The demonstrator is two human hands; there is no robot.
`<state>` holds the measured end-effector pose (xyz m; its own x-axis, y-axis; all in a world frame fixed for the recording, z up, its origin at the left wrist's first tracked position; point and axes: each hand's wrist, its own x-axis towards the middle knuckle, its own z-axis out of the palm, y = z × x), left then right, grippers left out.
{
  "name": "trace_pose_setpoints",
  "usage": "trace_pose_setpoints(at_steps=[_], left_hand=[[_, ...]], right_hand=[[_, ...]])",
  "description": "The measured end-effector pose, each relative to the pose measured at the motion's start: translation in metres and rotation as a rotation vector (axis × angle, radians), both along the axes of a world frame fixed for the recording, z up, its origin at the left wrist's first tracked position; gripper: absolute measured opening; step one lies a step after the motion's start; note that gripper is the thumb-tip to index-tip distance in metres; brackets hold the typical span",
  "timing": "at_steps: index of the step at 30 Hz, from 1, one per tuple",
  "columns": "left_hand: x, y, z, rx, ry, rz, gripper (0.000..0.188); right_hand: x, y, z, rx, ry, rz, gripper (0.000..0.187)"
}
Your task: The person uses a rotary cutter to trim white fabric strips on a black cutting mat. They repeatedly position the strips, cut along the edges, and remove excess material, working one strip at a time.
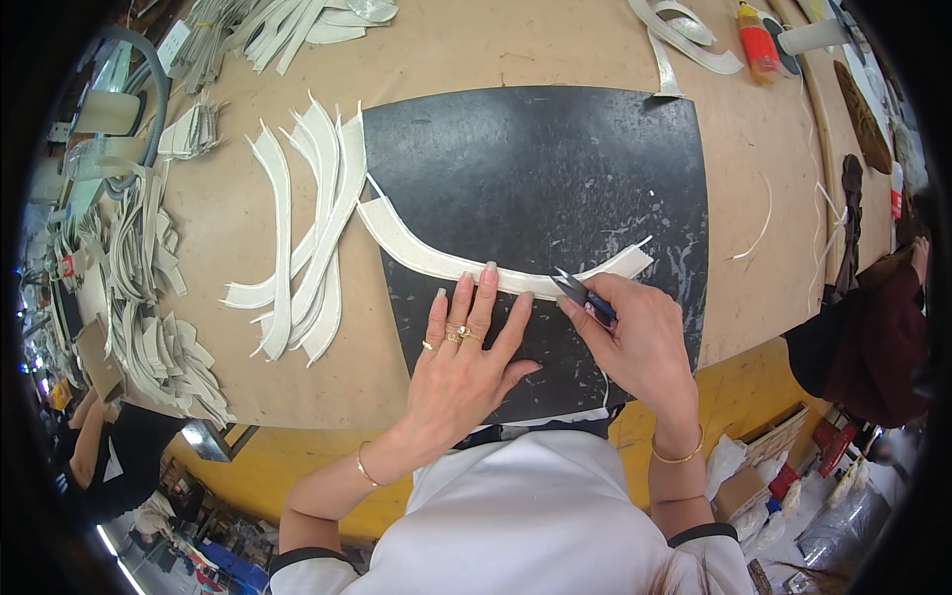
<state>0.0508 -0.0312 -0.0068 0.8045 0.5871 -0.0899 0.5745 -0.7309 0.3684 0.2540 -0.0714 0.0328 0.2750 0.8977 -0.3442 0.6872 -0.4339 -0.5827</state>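
Counter (734, 307): tan surface. Far right section: 1 bottle (759, 48) with red label and yellow cap, located near 1 white cylinder (813, 37). Far left section: 1 curved grey hose (164, 94), adjacent to 1 pale cylinder (107, 112). Below the near edge, left: 1 metal bracket (208, 439). Lower right: 1 cardboard box (742, 493), with 1 white plastic bag (727, 459) just beside it. Other persons: 2. Left: forearm (87, 446) visible. Right: dark red garment (873, 347) visible near the counter edge.
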Motion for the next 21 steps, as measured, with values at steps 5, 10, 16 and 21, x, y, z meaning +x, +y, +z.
trace_pose_setpoints(at_steps=[5, 10, 16, 21], left_hand=[[0.003, -0.001, 0.004, 0.021, 0.031, 0.01, 0.068], [0.011, -0.007, 0.006, 0.011, 0.043, 0.055, 0.063], [0.022, -0.02, 0.003, -0.105, 0.029, 0.153, 0.061], [0.013, -0.029, 0.002, -0.209, 0.015, 0.168, 0.066]], right_hand=[[-0.002, 0.002, 0.0, -0.043, 0.027, -0.052, 0.021], [-0.002, 0.007, 0.0, -0.078, 0.048, -0.079, 0.022], [-0.001, 0.011, 0.002, -0.136, 0.044, -0.091, 0.022], [-0.013, 0.016, 0.003, -0.109, 0.04, -0.095, 0.023]])
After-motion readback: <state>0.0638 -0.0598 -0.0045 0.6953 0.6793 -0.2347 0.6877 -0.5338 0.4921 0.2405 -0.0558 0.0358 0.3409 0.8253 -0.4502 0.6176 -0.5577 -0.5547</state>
